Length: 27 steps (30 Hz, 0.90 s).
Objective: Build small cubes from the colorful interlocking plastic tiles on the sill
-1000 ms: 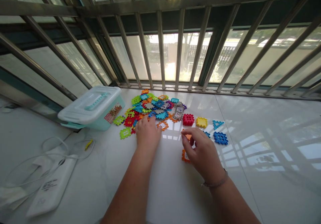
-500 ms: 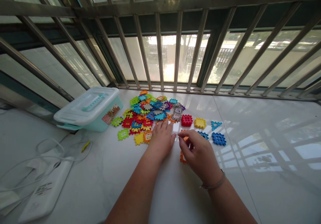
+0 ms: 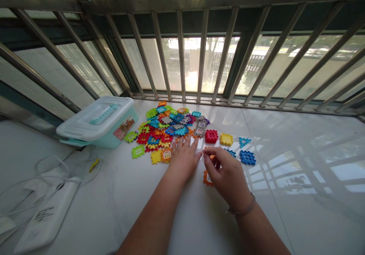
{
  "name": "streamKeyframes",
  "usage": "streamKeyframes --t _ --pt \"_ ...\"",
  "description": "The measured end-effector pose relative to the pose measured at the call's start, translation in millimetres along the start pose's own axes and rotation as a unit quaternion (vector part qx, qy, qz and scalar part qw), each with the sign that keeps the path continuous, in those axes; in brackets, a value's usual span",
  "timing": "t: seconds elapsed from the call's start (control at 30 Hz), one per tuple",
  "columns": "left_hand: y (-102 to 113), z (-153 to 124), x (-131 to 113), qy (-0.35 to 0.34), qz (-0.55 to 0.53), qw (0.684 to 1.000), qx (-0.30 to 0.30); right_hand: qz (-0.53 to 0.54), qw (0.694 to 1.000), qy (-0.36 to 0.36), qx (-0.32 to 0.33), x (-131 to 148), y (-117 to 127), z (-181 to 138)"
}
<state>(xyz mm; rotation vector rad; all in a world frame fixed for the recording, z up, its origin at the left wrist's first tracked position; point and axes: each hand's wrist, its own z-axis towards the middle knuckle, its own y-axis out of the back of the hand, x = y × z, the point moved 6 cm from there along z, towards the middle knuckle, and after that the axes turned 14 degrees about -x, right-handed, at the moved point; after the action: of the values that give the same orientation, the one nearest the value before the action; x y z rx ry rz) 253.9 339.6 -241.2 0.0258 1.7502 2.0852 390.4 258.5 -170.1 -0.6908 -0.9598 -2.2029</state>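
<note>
My left hand (image 3: 184,158) lies palm down with its fingers spread at the near edge of a heap of colourful notched plastic building pieces (image 3: 164,127). An orange window piece (image 3: 166,155) and a yellow piece (image 3: 156,157) lie just left of it. My right hand (image 3: 225,169) is curled, thumb and index finger pinched close together near my left thumb; anything between them is too small or hidden to make out. Partly covered by the right hand are an orange window piece (image 3: 207,177) and a blue piece (image 3: 230,153).
Right of the heap are a red stack (image 3: 211,136), a yellow piece (image 3: 226,139), a blue triangle (image 3: 244,142) and a blue window piece (image 3: 248,157). A lidded teal box (image 3: 97,121) stands left. A white power strip (image 3: 47,217) with cables lies front left. Metal railings (image 3: 202,57) close the back.
The view has shifted slightly, moving the box and power strip a little left. My left fingers look a bit more spread; my right hand keeps almost the same pose.
</note>
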Motion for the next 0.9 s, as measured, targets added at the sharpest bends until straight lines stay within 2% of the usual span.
streamKeyframes --t 0.63,0.9 --pt "2.3 4.5 5.5 0.026 0.023 0.999 -0.022 0.007 1.000 0.002 -0.012 -0.3 1.6 0.1" --pt "6.8 5.3 4.4 0.009 0.017 0.999 -0.027 0.010 1.000 0.004 -0.012 -0.1 0.6 0.7"
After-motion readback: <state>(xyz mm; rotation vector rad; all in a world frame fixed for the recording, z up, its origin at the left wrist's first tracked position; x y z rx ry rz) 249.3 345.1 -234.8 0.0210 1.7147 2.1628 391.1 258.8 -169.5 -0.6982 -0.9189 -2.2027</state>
